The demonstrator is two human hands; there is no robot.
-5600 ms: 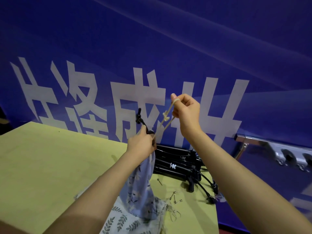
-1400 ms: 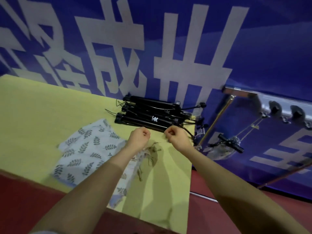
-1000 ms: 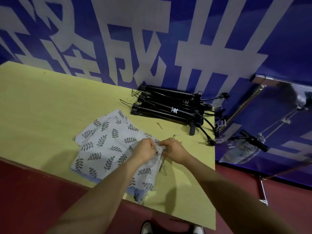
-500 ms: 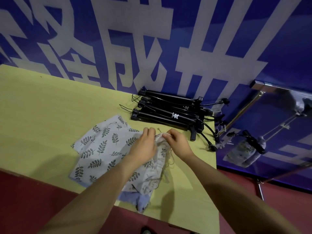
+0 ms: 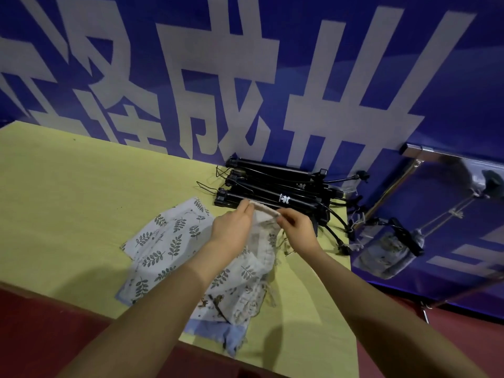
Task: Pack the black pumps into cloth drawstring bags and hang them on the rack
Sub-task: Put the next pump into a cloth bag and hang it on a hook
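Observation:
A pale printed cloth drawstring bag is lifted by its top hem above a pile of cloth bags on the yellow table. My left hand pinches the hem's left end and my right hand pinches its right end, stretching the hem between them. Under it lies a leaf-print bag, with a blue one at the table's front edge. A filled bag hangs from the metal rack at the right. No black pumps are in view.
A stack of black hangers lies at the table's back right corner, just behind my hands. A blue banner with large white characters stands behind the table. Small metal pins lie beside the bags. Red floor shows below.
My hands left the drawstring they held high, came down to the pile and lifted the pale bag's hem, which they now stretch apart. The view tilted down toward the table.

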